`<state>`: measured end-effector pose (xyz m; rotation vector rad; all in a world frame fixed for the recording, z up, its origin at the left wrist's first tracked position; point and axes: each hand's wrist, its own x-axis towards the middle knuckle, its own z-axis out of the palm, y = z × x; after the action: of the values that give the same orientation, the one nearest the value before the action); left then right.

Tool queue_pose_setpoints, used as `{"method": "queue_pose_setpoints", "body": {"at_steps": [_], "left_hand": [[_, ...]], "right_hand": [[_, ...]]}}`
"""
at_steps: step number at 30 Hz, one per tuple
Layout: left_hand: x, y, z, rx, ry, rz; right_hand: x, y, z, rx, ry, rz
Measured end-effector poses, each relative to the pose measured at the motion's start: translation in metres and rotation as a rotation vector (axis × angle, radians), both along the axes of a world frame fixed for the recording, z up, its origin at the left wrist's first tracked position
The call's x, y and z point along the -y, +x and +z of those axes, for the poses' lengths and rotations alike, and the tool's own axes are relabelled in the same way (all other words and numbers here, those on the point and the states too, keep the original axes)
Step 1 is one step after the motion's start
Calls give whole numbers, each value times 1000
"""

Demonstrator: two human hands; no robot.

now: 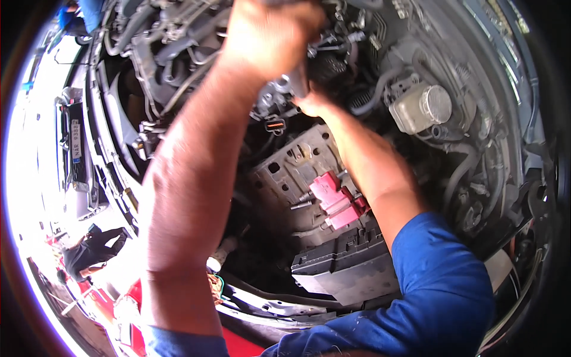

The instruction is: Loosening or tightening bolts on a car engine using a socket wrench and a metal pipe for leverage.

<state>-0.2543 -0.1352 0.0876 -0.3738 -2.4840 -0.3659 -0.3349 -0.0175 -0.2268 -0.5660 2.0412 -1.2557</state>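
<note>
My left hand [270, 35] is over the engine at the top of the head view, its fingers curled into a fist and slightly blurred. It grips a dark grey tool [298, 82], whose smooth rounded end sticks out below the hand; the rest is covered, so its kind is unclear. Just below that end is my right hand [313, 101], reaching in low among the engine parts. Its fingers are hidden behind the tool and the metal parts [275, 95] there. An orange-and-black connector [275, 125] lies close by, under my hands.
A bare metal battery tray [297, 156] carries red terminal covers [336, 199] on cables. Nearer me sits a black fuse box [348, 268]. A fluid reservoir with a pale cap [437, 104] stands at right. Another person [95, 253] is at far left, beside another car [74, 154].
</note>
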Motion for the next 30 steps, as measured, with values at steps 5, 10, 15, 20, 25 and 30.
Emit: {"method": "queue_pose_setpoints", "body": {"at_steps": [5, 10, 15, 20, 25, 30], "left_hand": [[22, 84, -35, -113, 228, 216], [-19, 191, -90, -88, 1483, 451], [-33, 243, -126, -89, 1739, 574], [-18, 158, -76, -117, 1250, 257], [22, 105, -67, -21, 1464, -338], [27, 90, -64, 57, 1391, -518]], "right_hand": [[15, 19, 40, -180, 277, 210], [-1, 15, 60, -597, 407, 111], [8, 29, 85, -541, 487, 271], [0, 7, 48, -344, 410, 353], [6, 15, 33, -346, 74, 322], [3, 9, 27, -380, 24, 295]]}}
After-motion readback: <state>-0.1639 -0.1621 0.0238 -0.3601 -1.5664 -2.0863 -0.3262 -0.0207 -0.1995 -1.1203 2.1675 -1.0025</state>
